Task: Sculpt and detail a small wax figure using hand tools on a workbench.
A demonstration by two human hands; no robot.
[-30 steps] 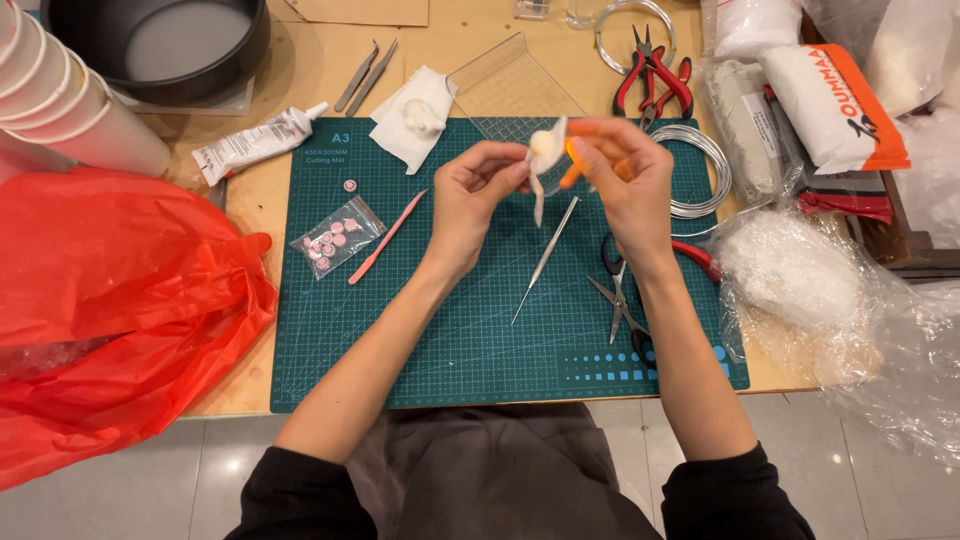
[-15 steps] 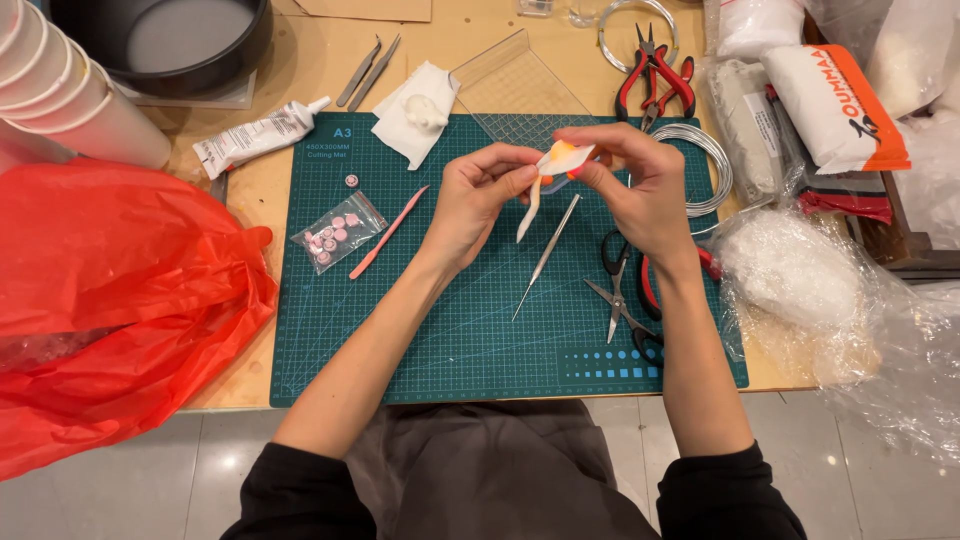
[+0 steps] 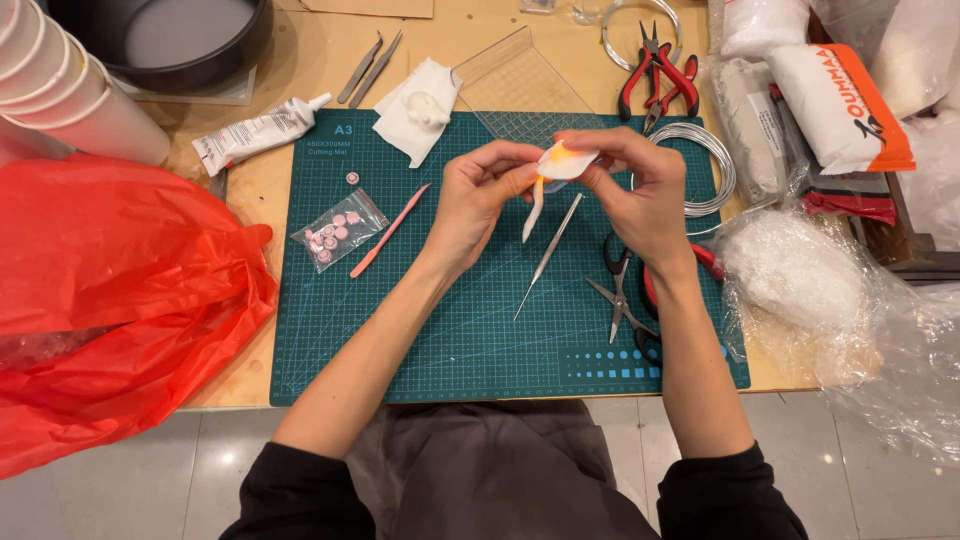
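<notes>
Both hands meet above the green cutting mat and hold one small white and orange clay piece with a thin white strip hanging below it. My left hand pinches its left side. My right hand grips its top and right side with thumb and forefinger. Directly beneath lies a thin metal needle tool. A pink modelling stick and a small clear bag of pink beads rest on the mat to the left of my left hand.
Black scissors lie under my right wrist. A wire coil, red pliers, a glue tube, a white tissue and a clear ruler sit at the back. A red plastic bag fills the left, clear bags the right.
The hands have lowered slightly and turned the clay piece: its flat white face now points up and the strip hangs shorter. Nothing on the mat has moved.
</notes>
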